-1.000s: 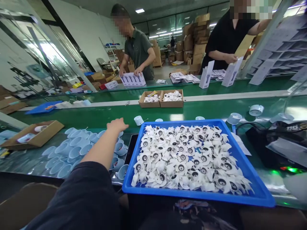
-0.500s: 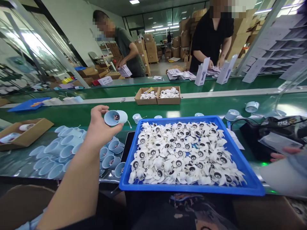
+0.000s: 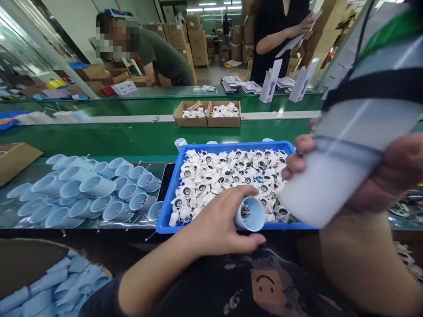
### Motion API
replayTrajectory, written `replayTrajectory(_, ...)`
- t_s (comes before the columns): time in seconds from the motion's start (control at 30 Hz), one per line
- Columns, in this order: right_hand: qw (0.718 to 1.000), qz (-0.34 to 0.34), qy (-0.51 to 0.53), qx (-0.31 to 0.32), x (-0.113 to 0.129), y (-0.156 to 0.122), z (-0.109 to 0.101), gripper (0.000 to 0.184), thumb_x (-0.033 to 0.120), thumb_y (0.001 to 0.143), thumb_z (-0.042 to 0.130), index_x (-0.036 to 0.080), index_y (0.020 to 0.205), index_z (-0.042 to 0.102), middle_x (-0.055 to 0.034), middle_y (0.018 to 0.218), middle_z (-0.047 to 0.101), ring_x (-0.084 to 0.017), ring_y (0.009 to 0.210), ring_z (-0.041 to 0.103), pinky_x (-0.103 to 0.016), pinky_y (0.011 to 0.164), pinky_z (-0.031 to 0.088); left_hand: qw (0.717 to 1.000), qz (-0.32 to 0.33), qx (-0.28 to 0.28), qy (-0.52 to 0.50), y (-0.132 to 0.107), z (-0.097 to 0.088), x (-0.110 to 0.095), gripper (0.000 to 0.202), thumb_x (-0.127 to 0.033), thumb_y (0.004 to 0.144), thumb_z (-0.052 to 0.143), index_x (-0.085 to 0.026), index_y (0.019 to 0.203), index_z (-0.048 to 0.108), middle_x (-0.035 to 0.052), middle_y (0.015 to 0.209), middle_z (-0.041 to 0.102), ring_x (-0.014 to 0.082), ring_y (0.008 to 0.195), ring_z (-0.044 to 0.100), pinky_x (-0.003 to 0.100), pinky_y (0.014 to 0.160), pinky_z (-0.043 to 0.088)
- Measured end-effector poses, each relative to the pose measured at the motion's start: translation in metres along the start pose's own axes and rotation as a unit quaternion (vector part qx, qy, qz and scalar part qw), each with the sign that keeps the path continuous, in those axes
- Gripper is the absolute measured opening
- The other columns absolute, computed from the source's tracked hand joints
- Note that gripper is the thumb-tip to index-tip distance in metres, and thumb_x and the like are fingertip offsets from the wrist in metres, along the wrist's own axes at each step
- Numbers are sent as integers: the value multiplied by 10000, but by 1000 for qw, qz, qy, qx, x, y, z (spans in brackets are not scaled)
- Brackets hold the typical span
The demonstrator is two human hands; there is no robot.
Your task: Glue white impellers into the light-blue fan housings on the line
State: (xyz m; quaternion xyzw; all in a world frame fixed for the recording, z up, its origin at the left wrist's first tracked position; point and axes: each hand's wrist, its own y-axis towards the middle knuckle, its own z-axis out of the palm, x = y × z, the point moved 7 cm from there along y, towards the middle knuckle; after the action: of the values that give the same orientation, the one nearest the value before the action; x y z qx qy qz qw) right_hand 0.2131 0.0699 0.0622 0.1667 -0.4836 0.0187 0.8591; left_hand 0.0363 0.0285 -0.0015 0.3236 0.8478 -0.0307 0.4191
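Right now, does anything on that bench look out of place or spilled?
One thing: a yellow item lies on the white bladed parts in the left cardboard box. It looks odd because the box beside it shows only white parts. Nothing looks plainly spilled.

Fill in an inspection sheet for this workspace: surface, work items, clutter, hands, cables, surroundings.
Surface: glossy green bench with a pale strip across it.
Work items: blue cup, open end toward the camera; blue tray of white fans; pile of cups left of the tray.
Clutter: dark flat slab beside the tray; two cardboard boxes of white parts, a yellow packet in one.
Hands: left hand grips the blue cup; right hand grips a white cylinder, blurred.
Cables: short wires at some cups; black cord upper right, ends not traceable.
Surroundings: person in green and person in black across the bench; stacked cartons behind.
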Motion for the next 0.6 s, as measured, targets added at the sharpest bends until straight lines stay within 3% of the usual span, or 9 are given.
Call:
replayTrajectory(0.07, 999, -21, 26, -7, -3, 9, 25, 505, 555, 650, 857, 256, 986, 628, -24, 911, 626, -222, 740, 642, -378, 621, 578, 1000, 13, 7, -19, 6, 7, -9, 748, -511, 674, 846, -206, 1277, 526, 81, 1222, 640, 278, 1094, 619, 426, 961, 497)
replayTrajectory(0.17, 999, -42, 5, -10, -10, 11, 40, 375, 532, 726, 811, 235, 873, 635, -16, 887, 653, -210, 742, 655, -355, 640, 595, 999, 19, -2, -39, 10, 7, -15, 624, -550, 693, 826, -196, 1155, 601, 51, 1053, 668, 244, 940, 639, 383, 827, 517)
replayTrajectory(0.3, 997, -67, -28, 17, -15, 7, 44, 258, 453, 805, 736, 200, 832, 690, -32, 901, 684, -198, 753, 667, -315, 652, 598, 998, 8, -17, -53, 8, 5, -16, 541, -526, 703, 820, -183, 1069, 619, 49, 1018, 663, 230, 888, 626, 361, 765, 509)
replayTrajectory(0.5, 997, -72, -25, -10, -15, 0, 40, 143, 312, 787, 702, 190, 858, 720, -21, 901, 689, -192, 732, 662, -307, 642, 581, 998, -2, -10, -66, 8, 10, -15, 505, -468, 704, 818, -200, 1081, 615, 61, 1031, 680, 243, 884, 633, 379, 766, 529)
replayTrajectory(0.6, 998, -60, -22, -19, -15, -1, 39, 149, 322, 784, 704, 190, 853, 707, -22, 902, 677, -191, 738, 656, -312, 652, 577, 998, -5, -4, -55, 9, 12, -16, 499, -458, 704, 814, -208, 1088, 617, 72, 1041, 685, 261, 894, 638, 400, 771, 539)
